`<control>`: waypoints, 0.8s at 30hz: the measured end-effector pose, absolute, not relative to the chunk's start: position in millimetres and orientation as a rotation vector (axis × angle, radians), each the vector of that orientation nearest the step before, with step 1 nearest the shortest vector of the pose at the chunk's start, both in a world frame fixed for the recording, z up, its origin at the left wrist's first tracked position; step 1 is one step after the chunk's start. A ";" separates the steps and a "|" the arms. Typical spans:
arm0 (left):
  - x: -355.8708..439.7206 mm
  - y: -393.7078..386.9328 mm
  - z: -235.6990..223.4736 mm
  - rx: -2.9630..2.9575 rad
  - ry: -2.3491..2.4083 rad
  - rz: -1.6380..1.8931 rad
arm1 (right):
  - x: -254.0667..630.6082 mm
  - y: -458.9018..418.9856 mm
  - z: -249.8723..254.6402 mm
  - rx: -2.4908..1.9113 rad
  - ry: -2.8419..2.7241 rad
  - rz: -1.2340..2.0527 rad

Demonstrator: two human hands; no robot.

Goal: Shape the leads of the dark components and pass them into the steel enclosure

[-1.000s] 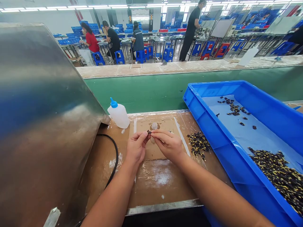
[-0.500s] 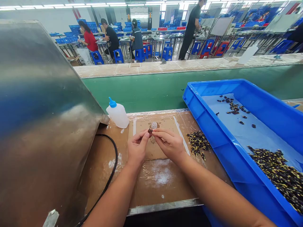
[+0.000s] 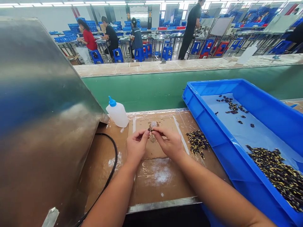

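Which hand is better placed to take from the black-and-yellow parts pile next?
Right, probably: the right hand sits nearest the loose black-and-yellow parts pile; the left hand is farther off, with the right between.

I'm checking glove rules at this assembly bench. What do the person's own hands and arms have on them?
Neither the left hand nor the right hand wears gloves, and no ring or watch shows. The left forearm and right forearm are bare as well, with no sleeve in view.
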State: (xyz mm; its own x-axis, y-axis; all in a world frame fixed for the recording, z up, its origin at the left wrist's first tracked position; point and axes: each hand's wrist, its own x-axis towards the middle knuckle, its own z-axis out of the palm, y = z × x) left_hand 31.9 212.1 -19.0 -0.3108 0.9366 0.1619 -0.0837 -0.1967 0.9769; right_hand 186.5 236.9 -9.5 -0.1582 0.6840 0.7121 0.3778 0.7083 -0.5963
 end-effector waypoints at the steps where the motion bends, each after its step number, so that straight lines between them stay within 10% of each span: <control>1: 31.3 211.9 -18.9 1.110 1.265 1.598 | 187.2 237.6 -9.6 -0.861 -1.774 0.351; 24: 41.5 206.0 -13.7 1.310 1.263 1.520 | 188.1 247.7 -12.1 -0.944 -1.620 0.693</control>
State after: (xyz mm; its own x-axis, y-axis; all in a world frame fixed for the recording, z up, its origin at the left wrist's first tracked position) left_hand 41.5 206.0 -13.7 -0.1933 0.9521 0.2371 0.0589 -0.2299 0.9714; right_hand 188.1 247.7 -12.1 -0.1000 0.8569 0.5056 0.2261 0.5145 -0.8272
